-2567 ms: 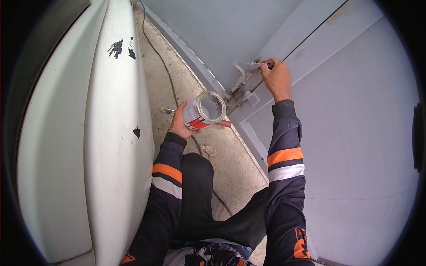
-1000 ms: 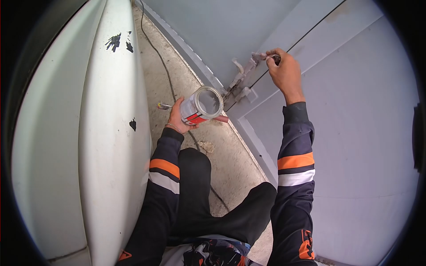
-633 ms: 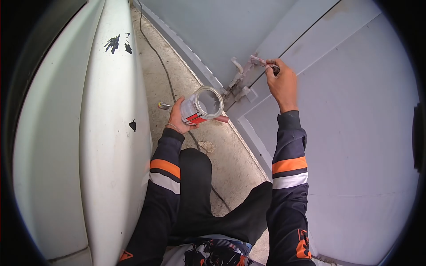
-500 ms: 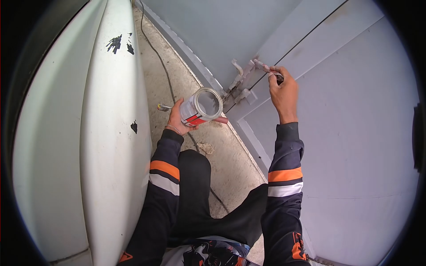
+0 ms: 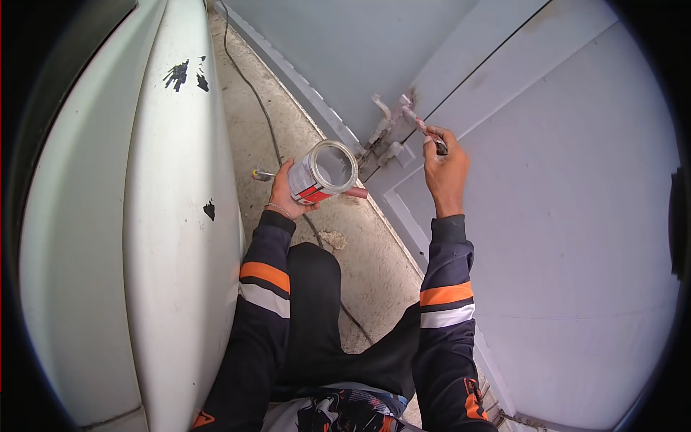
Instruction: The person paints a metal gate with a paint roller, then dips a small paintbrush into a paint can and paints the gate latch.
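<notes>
My left hand [image 5: 284, 196] is wrapped round an open metal can [image 5: 318, 176] with a red and black label, tilted so that grey paint shows inside. Up and to the right, my right hand [image 5: 445, 171] pinches a small paintbrush [image 5: 418, 124], its handle mostly hidden in the fingers. The brush's tip is at the grey latch [image 5: 389, 124] on the grey metal door [image 5: 561, 209]. Whether the bristles touch the latch is hard to tell. A reddish-brown bar [image 5: 355, 192] shows just behind the can.
A white curved panel [image 5: 176, 237] with black scuffs fills the left side. A dark cable [image 5: 263, 108] runs along the concrete floor [image 5: 374, 288]. A small tool with a yellow end [image 5: 261, 174] lies left of the can, and a pale lump [image 5: 333, 240] sits below it.
My right hand has moved down and slightly left with the brush, which now slants up toward the latch. My left hand still holds the can in nearly the same place.
</notes>
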`<act>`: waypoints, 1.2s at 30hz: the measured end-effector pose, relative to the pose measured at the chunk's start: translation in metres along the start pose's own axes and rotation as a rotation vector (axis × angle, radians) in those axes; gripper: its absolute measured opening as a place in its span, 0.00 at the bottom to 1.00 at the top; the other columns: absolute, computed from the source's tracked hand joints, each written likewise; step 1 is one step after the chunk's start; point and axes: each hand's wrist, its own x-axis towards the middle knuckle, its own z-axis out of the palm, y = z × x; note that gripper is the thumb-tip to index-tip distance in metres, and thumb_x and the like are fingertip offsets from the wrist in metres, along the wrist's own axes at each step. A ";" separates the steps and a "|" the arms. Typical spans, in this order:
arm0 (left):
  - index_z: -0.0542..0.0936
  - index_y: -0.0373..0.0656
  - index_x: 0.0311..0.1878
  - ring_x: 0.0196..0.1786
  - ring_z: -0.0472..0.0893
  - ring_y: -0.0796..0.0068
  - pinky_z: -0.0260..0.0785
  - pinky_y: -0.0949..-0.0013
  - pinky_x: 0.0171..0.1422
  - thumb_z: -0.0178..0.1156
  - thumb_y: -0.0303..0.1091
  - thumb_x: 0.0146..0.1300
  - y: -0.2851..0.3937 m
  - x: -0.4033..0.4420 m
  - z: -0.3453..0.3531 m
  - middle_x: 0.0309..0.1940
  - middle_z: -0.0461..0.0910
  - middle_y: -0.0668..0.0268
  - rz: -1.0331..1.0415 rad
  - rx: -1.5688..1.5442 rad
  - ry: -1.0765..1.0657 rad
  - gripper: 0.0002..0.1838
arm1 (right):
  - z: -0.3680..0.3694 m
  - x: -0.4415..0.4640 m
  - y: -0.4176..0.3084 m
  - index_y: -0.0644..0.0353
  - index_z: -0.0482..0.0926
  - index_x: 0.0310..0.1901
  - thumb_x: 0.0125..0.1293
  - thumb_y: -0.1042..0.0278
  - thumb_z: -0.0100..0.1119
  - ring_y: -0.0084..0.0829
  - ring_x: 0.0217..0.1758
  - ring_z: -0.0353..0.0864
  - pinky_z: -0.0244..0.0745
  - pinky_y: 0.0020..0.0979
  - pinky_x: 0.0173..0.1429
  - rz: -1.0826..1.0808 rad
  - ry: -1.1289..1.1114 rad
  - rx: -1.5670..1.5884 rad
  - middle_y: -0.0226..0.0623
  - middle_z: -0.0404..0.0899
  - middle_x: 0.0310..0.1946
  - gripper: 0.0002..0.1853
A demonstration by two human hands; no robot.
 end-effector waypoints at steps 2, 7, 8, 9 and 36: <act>0.79 0.58 0.60 0.50 0.81 0.53 0.71 0.49 0.39 0.47 0.71 0.68 -0.001 0.000 -0.003 0.52 0.83 0.62 -0.002 0.003 -0.010 0.32 | 0.007 -0.011 0.006 0.60 0.85 0.49 0.67 0.70 0.62 0.37 0.33 0.89 0.79 0.33 0.42 0.041 -0.076 -0.025 0.45 0.89 0.34 0.11; 0.79 0.58 0.60 0.50 0.81 0.53 0.71 0.49 0.38 0.47 0.71 0.68 0.001 -0.004 0.003 0.52 0.83 0.62 0.007 0.019 0.000 0.32 | 0.028 -0.002 0.016 0.61 0.86 0.46 0.67 0.68 0.61 0.44 0.33 0.88 0.80 0.38 0.42 0.006 -0.147 -0.163 0.47 0.88 0.33 0.10; 0.79 0.58 0.60 0.50 0.81 0.53 0.71 0.49 0.38 0.47 0.71 0.68 0.001 -0.004 0.004 0.52 0.83 0.62 0.007 0.018 -0.002 0.32 | 0.030 0.007 0.020 0.61 0.86 0.46 0.67 0.68 0.61 0.45 0.33 0.88 0.80 0.39 0.42 -0.029 -0.139 -0.182 0.47 0.88 0.33 0.10; 0.79 0.58 0.60 0.50 0.81 0.53 0.71 0.49 0.38 0.47 0.71 0.69 0.001 -0.005 0.005 0.52 0.83 0.62 0.006 0.016 -0.005 0.32 | 0.030 0.014 0.016 0.61 0.86 0.45 0.67 0.68 0.60 0.47 0.34 0.88 0.80 0.40 0.43 -0.065 -0.131 -0.201 0.47 0.88 0.33 0.10; 0.80 0.54 0.59 0.46 0.81 0.54 0.72 0.47 0.39 0.44 0.71 0.70 -0.001 -0.004 0.002 0.50 0.84 0.60 0.036 -0.001 0.027 0.34 | 0.082 -0.050 0.055 0.62 0.85 0.51 0.67 0.70 0.60 0.50 0.40 0.89 0.81 0.42 0.49 0.079 -0.061 -0.101 0.52 0.89 0.40 0.13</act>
